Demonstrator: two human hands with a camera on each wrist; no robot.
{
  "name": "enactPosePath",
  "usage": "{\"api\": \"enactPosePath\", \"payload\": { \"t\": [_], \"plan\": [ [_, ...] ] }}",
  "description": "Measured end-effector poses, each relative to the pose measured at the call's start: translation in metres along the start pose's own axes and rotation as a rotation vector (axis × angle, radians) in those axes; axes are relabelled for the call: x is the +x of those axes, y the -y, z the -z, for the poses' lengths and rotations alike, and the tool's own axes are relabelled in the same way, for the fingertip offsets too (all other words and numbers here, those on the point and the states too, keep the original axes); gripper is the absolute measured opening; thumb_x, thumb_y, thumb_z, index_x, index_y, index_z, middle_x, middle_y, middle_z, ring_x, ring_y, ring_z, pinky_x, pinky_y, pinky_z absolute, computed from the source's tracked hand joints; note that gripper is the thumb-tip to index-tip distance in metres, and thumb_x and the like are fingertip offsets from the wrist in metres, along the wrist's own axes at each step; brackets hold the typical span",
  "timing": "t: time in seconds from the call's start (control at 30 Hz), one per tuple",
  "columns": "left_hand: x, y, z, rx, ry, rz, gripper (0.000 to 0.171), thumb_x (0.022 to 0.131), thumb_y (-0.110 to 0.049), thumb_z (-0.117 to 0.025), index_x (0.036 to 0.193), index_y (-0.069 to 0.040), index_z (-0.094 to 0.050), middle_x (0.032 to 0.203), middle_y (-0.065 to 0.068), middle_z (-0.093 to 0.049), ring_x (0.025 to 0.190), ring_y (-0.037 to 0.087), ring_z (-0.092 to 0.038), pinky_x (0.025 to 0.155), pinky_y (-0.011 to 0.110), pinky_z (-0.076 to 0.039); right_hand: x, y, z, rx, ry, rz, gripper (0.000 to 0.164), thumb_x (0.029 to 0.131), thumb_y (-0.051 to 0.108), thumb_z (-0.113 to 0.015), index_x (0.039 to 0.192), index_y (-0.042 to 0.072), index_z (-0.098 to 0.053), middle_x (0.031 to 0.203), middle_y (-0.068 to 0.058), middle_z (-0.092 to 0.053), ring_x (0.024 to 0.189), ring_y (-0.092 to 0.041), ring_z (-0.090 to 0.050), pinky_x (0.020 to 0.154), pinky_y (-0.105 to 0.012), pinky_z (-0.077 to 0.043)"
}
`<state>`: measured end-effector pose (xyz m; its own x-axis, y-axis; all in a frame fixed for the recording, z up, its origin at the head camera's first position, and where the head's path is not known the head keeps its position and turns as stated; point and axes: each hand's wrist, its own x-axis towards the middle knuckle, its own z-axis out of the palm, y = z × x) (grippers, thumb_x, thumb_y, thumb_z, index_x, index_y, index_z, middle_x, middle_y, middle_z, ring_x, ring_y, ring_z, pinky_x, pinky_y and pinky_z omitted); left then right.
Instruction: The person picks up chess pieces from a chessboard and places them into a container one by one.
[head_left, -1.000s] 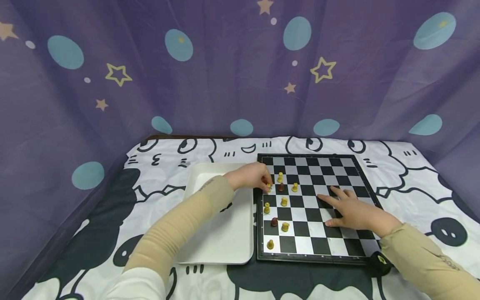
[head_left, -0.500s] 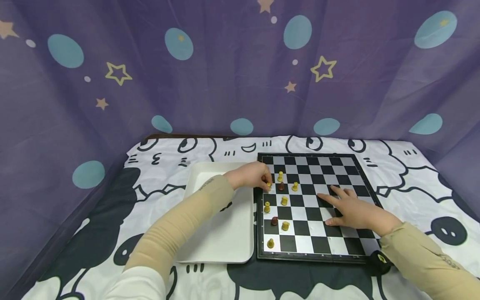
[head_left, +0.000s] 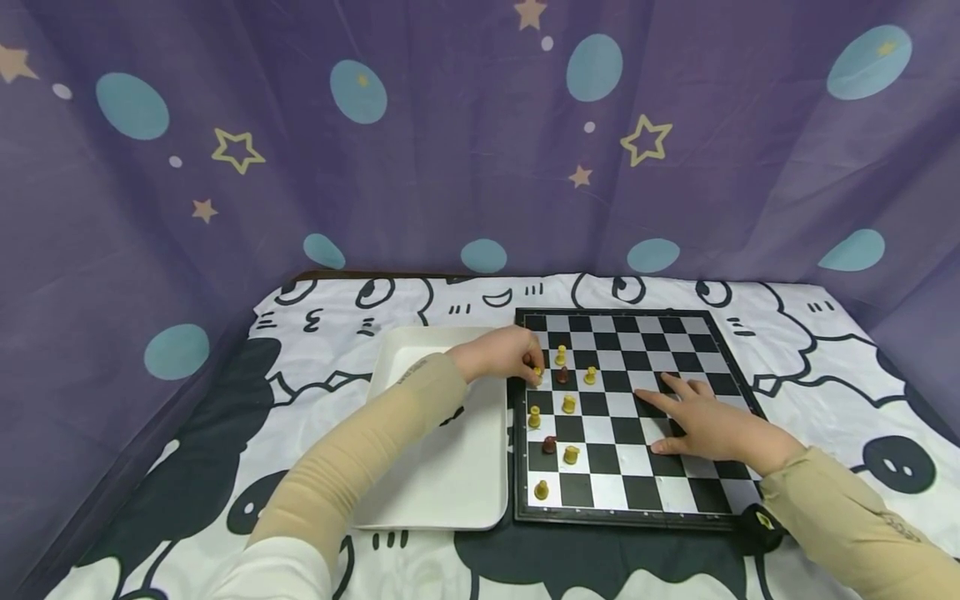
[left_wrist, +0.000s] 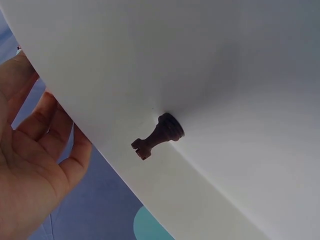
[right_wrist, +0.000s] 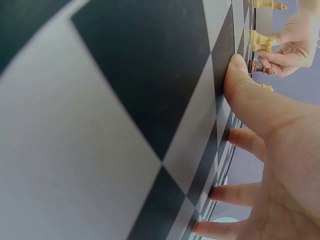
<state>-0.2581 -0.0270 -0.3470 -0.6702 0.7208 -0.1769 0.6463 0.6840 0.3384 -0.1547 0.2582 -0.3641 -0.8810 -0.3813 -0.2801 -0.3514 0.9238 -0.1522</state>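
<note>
My left hand (head_left: 504, 353) pinches a small yellow chess piece (head_left: 537, 373) at the left edge of the chessboard (head_left: 637, 520); the fingers hide much of it, so its kind is unclear. Beside these fingertips stand a yellow piece (head_left: 561, 356) and a dark red-brown piece (head_left: 562, 375). Toward the front left stand several more yellow pieces, among them one (head_left: 534, 417) just below that hand, and a second dark piece (head_left: 549, 444). On the board's right half rests my right hand (head_left: 716, 425), fingers spread; the right wrist view shows its fingertips touching the squares.
A white tray (head_left: 427, 492) lies left of the board, under the left forearm. In the left wrist view a dark rook (left_wrist: 160, 135) lies inside it. Near the board's front right corner is a round black object (head_left: 759, 527). A purple curtain (head_left: 480, 167) hangs behind the patterned cloth (head_left: 810, 358).
</note>
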Motion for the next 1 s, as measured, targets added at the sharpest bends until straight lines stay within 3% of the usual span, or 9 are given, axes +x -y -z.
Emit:
{"api": "enactPosePath", "payload": {
  "t": [0.43, 1.0],
  "plan": [
    [-0.0016, -0.0009, 0.0044, -0.068, -0.021, -0.012, 0.015, 0.081, -0.020, -0.074, 0.092, -0.010, -0.076, 0.091, 0.002, -0.067, 0.073, 0.008, -0.052, 0.066, 0.019, -0.045, -0.0002, 0.0005, 0.0014, 0.002, -0.002, 0.002, 0.082, 0.076, 0.058, -0.066, 0.141, 0.016, -0.042, 0.144, -0.034, -0.027, 0.124, -0.059, -0.029, 0.082, -0.068, -0.043],
    [-0.0042, -0.0018, 0.0084, -0.080, -0.023, -0.027, 0.014, 0.081, -0.019, -0.074, 0.092, -0.010, -0.075, 0.090, 0.001, -0.066, 0.073, 0.009, -0.051, 0.066, 0.019, -0.045, -0.0001, 0.0008, 0.0010, 0.004, -0.004, 0.007, 0.082, 0.076, 0.058, -0.066, 0.142, 0.016, -0.042, 0.144, -0.034, -0.027, 0.124, -0.060, -0.029, 0.082, -0.068, -0.043]
  ]
}}
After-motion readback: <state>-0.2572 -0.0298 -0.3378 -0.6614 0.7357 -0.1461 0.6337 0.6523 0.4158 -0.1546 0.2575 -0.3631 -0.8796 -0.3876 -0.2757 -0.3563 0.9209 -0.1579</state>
